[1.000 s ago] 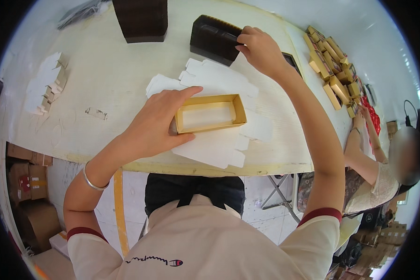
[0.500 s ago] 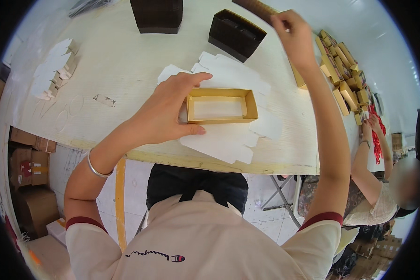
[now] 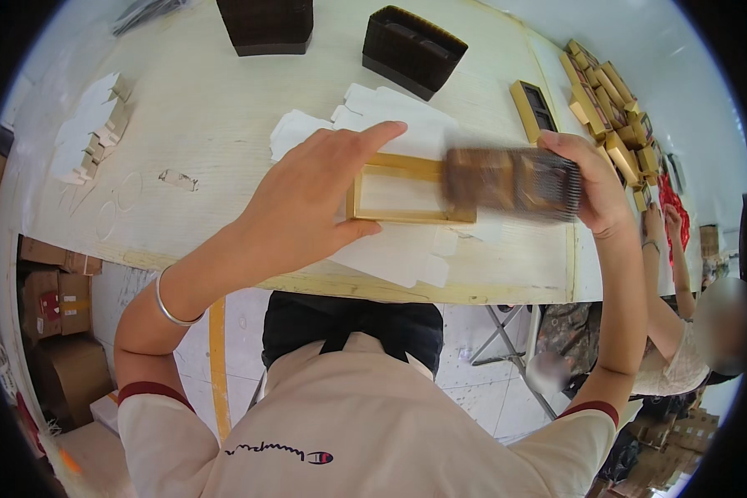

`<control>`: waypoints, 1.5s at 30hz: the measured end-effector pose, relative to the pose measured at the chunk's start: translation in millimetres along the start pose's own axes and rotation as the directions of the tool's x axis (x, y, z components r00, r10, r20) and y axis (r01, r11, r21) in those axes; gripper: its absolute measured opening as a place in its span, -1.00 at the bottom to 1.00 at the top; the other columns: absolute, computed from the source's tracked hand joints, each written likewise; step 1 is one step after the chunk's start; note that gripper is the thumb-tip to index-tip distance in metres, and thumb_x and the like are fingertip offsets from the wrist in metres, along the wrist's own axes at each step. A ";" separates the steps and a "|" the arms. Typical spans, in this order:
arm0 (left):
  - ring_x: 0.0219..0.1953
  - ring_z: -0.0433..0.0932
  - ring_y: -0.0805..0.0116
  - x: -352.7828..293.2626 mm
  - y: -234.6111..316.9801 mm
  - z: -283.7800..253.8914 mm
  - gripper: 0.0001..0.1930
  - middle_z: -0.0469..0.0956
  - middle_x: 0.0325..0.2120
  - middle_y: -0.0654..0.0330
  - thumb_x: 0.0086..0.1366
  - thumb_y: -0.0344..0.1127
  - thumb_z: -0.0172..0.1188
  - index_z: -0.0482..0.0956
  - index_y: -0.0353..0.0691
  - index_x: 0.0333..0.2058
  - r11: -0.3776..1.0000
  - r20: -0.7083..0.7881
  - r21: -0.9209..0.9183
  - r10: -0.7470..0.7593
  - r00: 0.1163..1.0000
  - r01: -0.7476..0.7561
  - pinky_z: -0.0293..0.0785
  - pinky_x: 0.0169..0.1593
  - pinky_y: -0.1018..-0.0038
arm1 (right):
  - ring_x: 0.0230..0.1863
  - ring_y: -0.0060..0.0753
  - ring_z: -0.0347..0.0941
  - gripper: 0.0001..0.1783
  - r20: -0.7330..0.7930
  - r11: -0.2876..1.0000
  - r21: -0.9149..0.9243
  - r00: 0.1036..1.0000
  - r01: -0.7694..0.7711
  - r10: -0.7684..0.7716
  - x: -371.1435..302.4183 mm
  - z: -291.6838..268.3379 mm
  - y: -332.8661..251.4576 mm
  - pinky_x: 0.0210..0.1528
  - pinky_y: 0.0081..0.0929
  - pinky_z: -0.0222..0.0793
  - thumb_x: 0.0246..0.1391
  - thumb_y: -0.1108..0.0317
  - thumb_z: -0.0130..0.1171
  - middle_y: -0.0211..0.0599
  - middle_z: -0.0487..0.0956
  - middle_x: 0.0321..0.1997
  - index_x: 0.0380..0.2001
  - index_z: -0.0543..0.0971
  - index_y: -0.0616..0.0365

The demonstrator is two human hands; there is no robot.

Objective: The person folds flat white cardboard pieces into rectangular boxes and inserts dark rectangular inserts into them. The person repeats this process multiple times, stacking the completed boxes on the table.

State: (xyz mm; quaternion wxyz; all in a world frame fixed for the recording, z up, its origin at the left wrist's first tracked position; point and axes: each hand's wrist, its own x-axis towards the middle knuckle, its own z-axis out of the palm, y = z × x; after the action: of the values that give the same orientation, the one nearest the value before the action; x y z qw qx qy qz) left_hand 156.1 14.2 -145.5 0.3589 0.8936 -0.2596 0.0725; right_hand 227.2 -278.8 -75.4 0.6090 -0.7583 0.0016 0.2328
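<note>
An open gold box [image 3: 411, 217], white inside, sits on several flat white carton blanks [image 3: 382, 104] before me. My left hand [image 3: 303, 191] is curved around the box's left end, thumb at the near wall and fingers by the far wall, gripping it. In my right hand [image 3: 596, 187] is a brown ribbed plastic tray [image 3: 506, 183], smeared by motion. The tray hangs over the box's right end, and whether they touch I cannot tell.
Two dark stacks of trays, one left [image 3: 266, 33] and one right [image 3: 411, 58], stand at the back. A gold box with a dark insert [image 3: 533, 109] lies right, near piled gold boxes [image 3: 618, 133]. White cartons [image 3: 91, 133] lie left. A co-worker's hand [image 3: 672, 228] is at red ribbons [image 3: 671, 199].
My right hand has brought the brown tray from the far right back toward me, over the gold box. The gold box and my left hand have shifted slightly right.
</note>
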 end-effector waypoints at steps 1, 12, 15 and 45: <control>0.03 0.38 0.08 1.4 -3.3 1.2 -0.11 0.42 -0.03 0.07 -0.09 -0.39 0.45 0.18 -0.06 0.24 1.000 -0.004 0.010 0.004 1.000 -0.004 0.30 0.13 0.28 | -0.83 -0.79 0.04 -0.62 -0.047 0.999 0.044 0.999 0.010 -0.008 -0.5 -0.9 3.3 -0.82 -0.78 -0.15 0.13 0.04 0.16 -0.55 0.39 -0.70 -0.51 0.52 0.16; 0.06 0.37 0.08 4.5 -13.6 0.4 -0.23 0.38 0.05 0.09 -0.14 -0.44 0.43 0.38 -0.09 0.14 0.999 0.145 -0.001 -0.038 0.989 0.039 0.33 0.14 0.31 | -0.62 -0.65 0.31 -0.31 0.080 0.930 -0.300 0.978 0.210 -0.195 1.0 49.2 16.6 -0.57 -0.65 0.25 0.21 -0.28 -0.10 -0.38 0.41 -0.47 -0.19 0.52 0.24; 0.13 0.33 0.08 7.8 -21.1 -5.0 -0.24 0.34 0.12 0.11 -0.15 -0.49 0.42 0.40 -0.11 0.13 0.990 0.205 -0.103 -0.072 0.976 0.095 0.32 0.17 0.32 | -0.43 -0.49 0.43 -0.51 0.434 0.697 -0.362 0.773 0.619 -0.462 4.9 25.4 27.1 -0.35 -0.55 0.36 0.10 0.02 0.20 -0.30 0.47 -0.32 -0.03 0.52 0.15; 0.27 0.16 -0.05 13.1 2.7 2.3 -0.03 0.26 0.19 0.10 -0.20 0.10 0.39 0.27 -0.12 0.23 0.897 0.309 0.338 0.182 0.934 -0.286 0.21 0.24 0.13 | 0.15 0.06 0.34 -0.24 0.488 -0.008 -0.731 0.514 0.682 -0.705 -26.9 86.8 82.7 0.11 -0.18 0.31 0.02 -0.21 0.05 0.09 0.34 0.20 -0.01 0.51 0.32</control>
State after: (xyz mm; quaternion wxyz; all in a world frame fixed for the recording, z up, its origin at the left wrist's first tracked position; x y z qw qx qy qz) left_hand 165.9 5.6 -141.4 0.1301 0.9091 -0.3936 0.0419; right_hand 149.1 -227.5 -155.2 0.1557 -0.8486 -0.4847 -0.1439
